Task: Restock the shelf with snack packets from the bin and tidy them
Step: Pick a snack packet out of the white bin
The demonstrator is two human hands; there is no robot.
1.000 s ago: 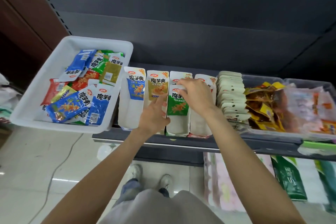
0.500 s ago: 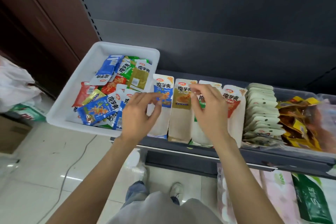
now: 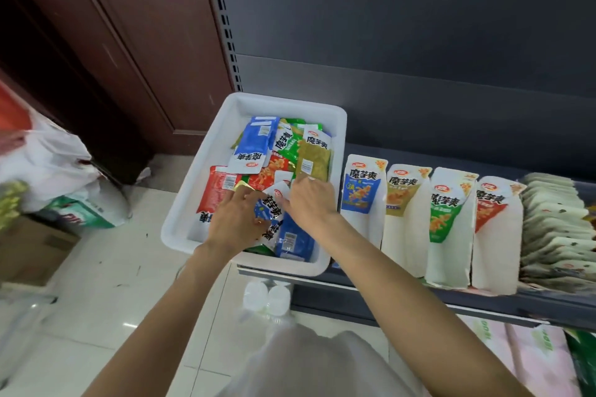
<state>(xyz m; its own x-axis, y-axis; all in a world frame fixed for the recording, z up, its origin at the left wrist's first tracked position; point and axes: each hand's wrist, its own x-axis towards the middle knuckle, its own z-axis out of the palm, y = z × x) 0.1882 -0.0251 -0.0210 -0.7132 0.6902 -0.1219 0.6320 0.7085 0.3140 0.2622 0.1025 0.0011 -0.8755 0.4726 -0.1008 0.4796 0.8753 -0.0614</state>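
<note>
Both hands reach into the white bin (image 3: 206, 151), left hand (image 3: 233, 219) and right hand (image 3: 311, 201) with fingers closed on a blue snack packet (image 3: 269, 208); lift it singly, then stand it in the shelf's (image 3: 419, 292) blue row (image 3: 362, 190), right of the bin.

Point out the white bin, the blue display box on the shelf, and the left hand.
white bin (image 3: 292, 104), head view, far rim.
blue display box (image 3: 360, 192), head view, printed front.
left hand (image 3: 234, 219), head view, back of hand.
</note>
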